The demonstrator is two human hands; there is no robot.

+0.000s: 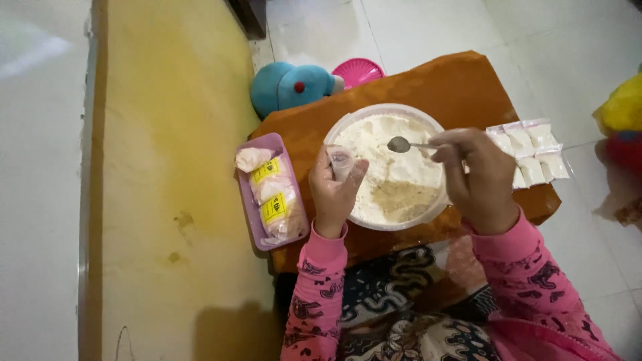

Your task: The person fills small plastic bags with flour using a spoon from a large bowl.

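- We sit on the floor at a low orange-brown board (461, 87), with a wide white bowl (348, 122) of pale flour-like powder (391, 167) in the middle of it; a tan patch shows in the powder on the side nearest us.
- Our left hand (332, 190) is curled round a small clear plastic pouch (341, 162), fingers and thumb closed on it, mouth turned up at the bowl's left rim.
- Our right hand (476, 179) pinches the handle of a metal spoon (400, 144), fingers folded tight; the spoon's bowl hovers over the powder just right of the pouch. We cannot tell whether there is powder in it.
- As for progress, we judge the work well begun but far from over: on the board's right edge lies a cluster of small filled white packets (531, 150) in two neat rows, touching one another.
- To the left, touching the board, a lilac tray (249, 200) holds larger clear bags (273, 194) with yellow labels, filled with something pinkish-white.
- The bowl looks mostly full, so much powder remains unpacked, and the pouch in our left hand looks near empty.
- Beyond the board lie a blue soft toy (284, 85) and a pink round lid (360, 70) on the white tiled floor (428, 30); a yellow mat (167, 167) lies along our left.
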